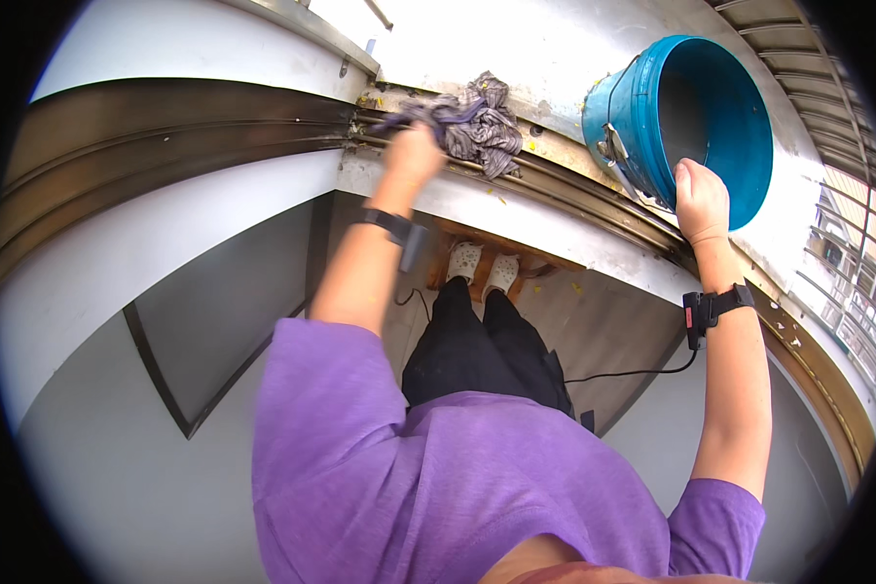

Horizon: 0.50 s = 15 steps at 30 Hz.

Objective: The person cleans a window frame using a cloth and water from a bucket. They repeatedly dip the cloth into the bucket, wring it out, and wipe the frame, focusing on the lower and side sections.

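Observation:
My right hand [692,201] grips the lower rim of a blue plastic bucket [598,109], which is tilted with its mouth towards me on the ledge beyond the window track. Its inside looks wet or shadowed; I cannot tell whether it holds water. My left hand [414,155], blurred, is closed on part of a crumpled striped cloth [482,135]. The cloth lies partly over the metal window track [577,191] near the frame's corner. Yellow bits, like small leaves, are scattered around the track and cloth.
A white sill [511,223] runs along my side of the track. Metal security bars [810,95] curve past the bucket at the right. My feet in white clogs [501,274] stand on a wooden stool or step [442,255]. A black cable [628,374] hangs from my right wrist.

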Each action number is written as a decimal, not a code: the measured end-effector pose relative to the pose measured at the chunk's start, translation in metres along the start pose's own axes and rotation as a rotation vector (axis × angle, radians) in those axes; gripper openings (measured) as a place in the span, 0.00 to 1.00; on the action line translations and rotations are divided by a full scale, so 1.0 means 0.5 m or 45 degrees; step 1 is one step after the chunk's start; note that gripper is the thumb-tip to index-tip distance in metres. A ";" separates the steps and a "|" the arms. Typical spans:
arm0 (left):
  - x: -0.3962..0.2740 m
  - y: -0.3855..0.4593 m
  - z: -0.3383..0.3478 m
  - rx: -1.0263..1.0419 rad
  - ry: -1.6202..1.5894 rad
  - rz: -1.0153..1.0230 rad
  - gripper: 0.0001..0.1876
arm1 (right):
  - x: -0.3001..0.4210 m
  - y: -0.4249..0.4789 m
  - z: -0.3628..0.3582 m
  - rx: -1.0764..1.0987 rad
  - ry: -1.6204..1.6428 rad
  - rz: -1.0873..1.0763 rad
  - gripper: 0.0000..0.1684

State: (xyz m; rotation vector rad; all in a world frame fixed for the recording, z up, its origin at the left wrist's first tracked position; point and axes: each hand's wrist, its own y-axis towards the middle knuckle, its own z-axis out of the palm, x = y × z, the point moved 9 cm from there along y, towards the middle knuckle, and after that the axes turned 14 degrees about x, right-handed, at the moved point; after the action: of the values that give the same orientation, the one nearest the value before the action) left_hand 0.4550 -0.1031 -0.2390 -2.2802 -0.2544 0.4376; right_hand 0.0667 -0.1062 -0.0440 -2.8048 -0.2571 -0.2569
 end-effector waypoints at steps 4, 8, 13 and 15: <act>-0.163 -0.066 0.083 0.057 0.064 0.208 0.13 | 0.009 -0.003 -0.002 -0.024 0.000 -0.016 0.17; -0.092 -0.101 -0.026 -0.242 -0.130 0.225 0.12 | -0.001 -0.006 0.000 -0.028 -0.007 0.008 0.16; 0.057 -0.127 -0.154 -0.638 0.097 0.019 0.12 | 0.004 -0.006 -0.006 -0.063 -0.023 0.012 0.16; 0.042 -0.123 -0.139 -0.606 0.007 0.206 0.14 | 0.006 -0.009 -0.009 -0.080 0.002 0.016 0.16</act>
State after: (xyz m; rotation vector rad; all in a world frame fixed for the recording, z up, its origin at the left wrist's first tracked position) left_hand 0.4987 -0.1018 -0.1546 -2.7809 -0.1852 0.4937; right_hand 0.0677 -0.1031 -0.0377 -2.8671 -0.2344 -0.2688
